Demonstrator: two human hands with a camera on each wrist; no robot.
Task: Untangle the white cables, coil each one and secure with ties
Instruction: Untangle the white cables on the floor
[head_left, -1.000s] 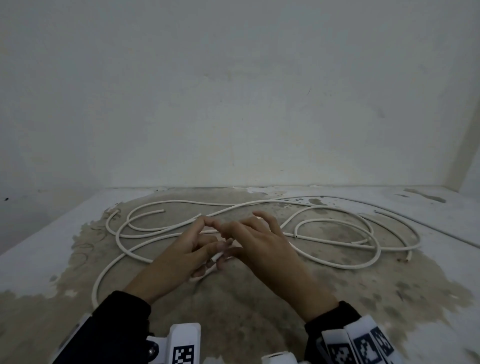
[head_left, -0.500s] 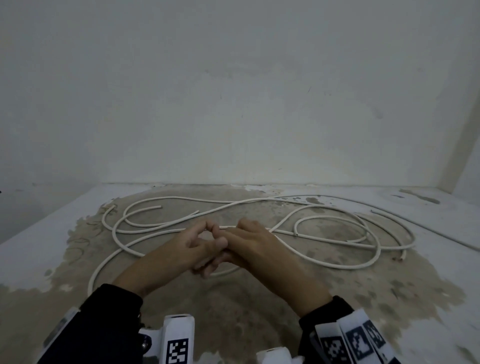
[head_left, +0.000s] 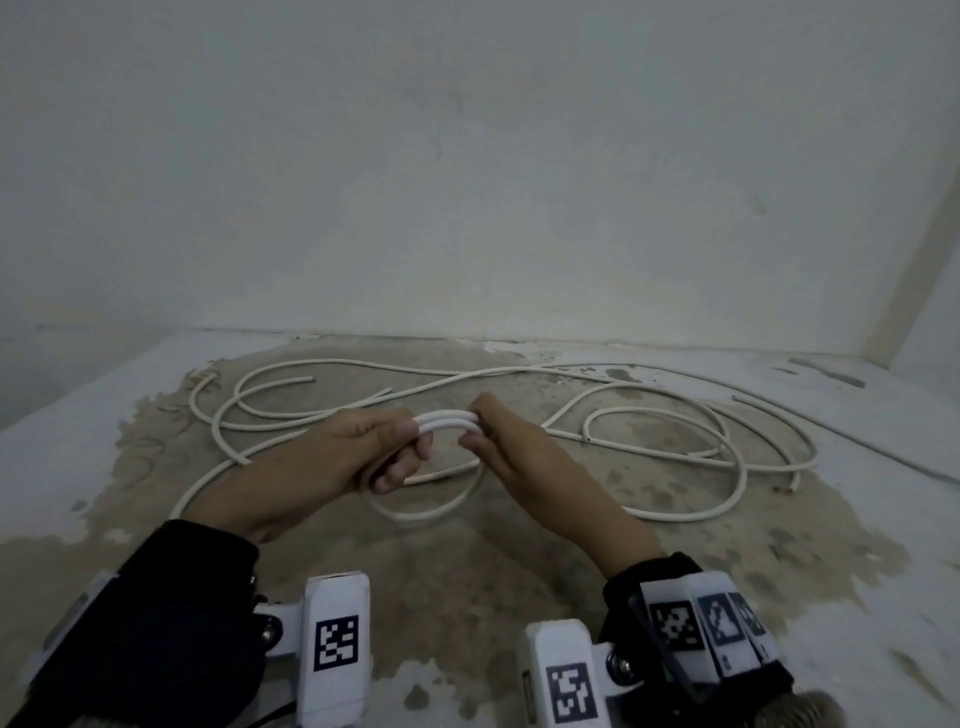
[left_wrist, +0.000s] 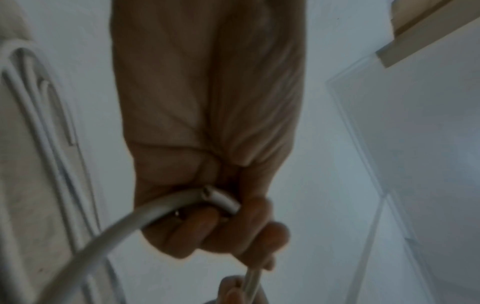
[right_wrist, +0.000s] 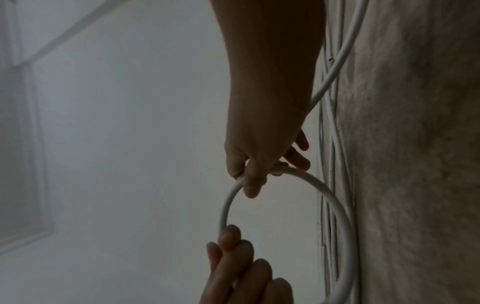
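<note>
While the left hand (head_left: 358, 441) grips and the right hand (head_left: 506, 441) pinches the small round coil of white plastic cable (head_left: 447, 420) at twelve o'clock above the stained floor (head_left: 467, 582), keep turns stacked evenly.

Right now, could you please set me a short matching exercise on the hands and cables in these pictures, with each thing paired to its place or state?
Things:
1. left hand
2. right hand
3. coil
4. loose cables

States:
A. lying spread over the stained floor
B. pinches the coil's right side
C. held up between both hands
D. fingers curled round the coil's left side

Pairs: 1-D, 2-B, 3-C, 4-A
</note>
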